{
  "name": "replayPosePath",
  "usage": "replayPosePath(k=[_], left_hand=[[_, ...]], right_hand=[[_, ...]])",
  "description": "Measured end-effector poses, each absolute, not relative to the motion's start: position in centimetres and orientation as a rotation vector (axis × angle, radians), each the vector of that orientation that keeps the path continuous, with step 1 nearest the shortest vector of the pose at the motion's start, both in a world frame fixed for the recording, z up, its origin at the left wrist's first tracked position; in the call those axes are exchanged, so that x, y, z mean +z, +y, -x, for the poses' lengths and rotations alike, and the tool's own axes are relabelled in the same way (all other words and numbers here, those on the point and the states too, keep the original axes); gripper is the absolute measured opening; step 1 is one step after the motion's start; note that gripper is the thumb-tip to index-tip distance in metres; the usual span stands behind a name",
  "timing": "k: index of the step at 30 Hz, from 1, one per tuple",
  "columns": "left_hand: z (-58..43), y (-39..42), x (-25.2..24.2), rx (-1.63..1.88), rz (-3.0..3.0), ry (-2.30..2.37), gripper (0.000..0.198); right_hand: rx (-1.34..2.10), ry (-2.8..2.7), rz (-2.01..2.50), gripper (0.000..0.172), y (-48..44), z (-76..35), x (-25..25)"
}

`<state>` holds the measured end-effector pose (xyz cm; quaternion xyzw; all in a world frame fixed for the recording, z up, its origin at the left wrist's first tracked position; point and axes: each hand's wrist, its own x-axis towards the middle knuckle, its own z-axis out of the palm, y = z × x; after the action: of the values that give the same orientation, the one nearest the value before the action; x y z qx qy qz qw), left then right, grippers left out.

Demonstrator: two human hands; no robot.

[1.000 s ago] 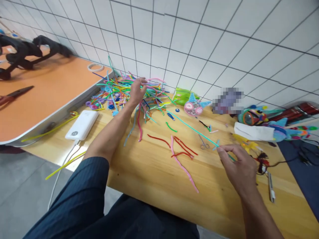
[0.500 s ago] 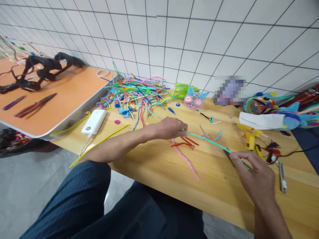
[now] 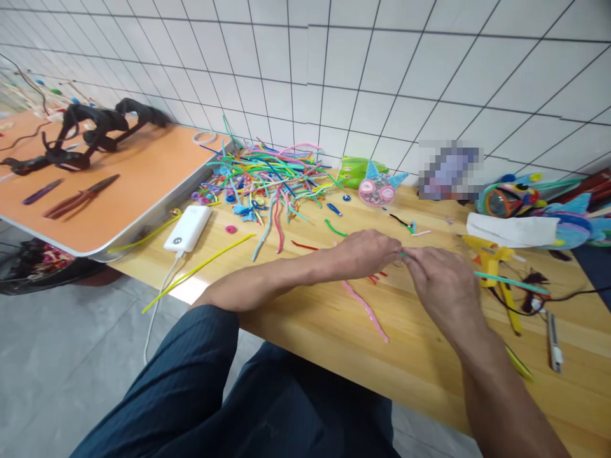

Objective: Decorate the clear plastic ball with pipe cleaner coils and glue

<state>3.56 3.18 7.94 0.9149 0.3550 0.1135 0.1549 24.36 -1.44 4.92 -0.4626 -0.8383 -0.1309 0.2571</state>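
Observation:
A green pipe cleaner [image 3: 513, 282] is held between my two hands above the wooden table. My left hand [image 3: 370, 254] is closed on it near one end, fingers largely hidden behind the knuckles. Close beside it, my right hand [image 3: 443, 277] pinches the same stem, whose long free part sticks out to the right over a yellow glue gun [image 3: 491, 257]. Below my left hand lie a pink pipe cleaner [image 3: 365, 302] and short red pieces, partly covered. A curled green piece [image 3: 334, 228] rests just beyond my left wrist.
A heap of coloured pipe cleaners [image 3: 272, 172] lies by the tiled wall. To the left are a white power bank [image 3: 188, 228] with its cable and an orange-topped table [image 3: 143, 172] with pliers [image 3: 81, 196]. A utility knife [image 3: 554, 343] lies at right, near finished pipe-cleaner figures [image 3: 377, 186].
My right hand has moved left along the green pipe cleaner, up close to my left hand. More of the stem now sticks out on the right. The view has shifted slightly.

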Motion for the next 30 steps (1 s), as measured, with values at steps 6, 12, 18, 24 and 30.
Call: replayPosePath(k=[6, 12, 18, 24, 30], left_hand=[[-0.7, 5.5, 9.6, 0.504, -2.409, 1.038, 0.019], [-0.4, 7.2, 9.4, 0.578, -2.402, 1.078, 0.019], [-0.5, 8.5, 8.8, 0.678, -2.329, 1.039, 0.015], [-0.2, 8.5, 8.5, 0.537, -2.295, 1.018, 0.010], [0.0, 7.9, 8.0, 0.450, -2.344, 1.019, 0.014]], right_hand=[[-0.177, -2.243, 1.360, 0.023, 1.9, -24.8, 8.1], [0.027, -2.183, 1.326, 0.017, 3.2, -23.0, 9.6], [0.057, -2.175, 1.287, 0.014, 4.1, -22.5, 8.6], [0.070, -2.228, 1.297, 0.013, 4.2, -22.7, 8.4], [0.098, -2.308, 1.280, 0.013, 3.8, -21.9, 8.2]])
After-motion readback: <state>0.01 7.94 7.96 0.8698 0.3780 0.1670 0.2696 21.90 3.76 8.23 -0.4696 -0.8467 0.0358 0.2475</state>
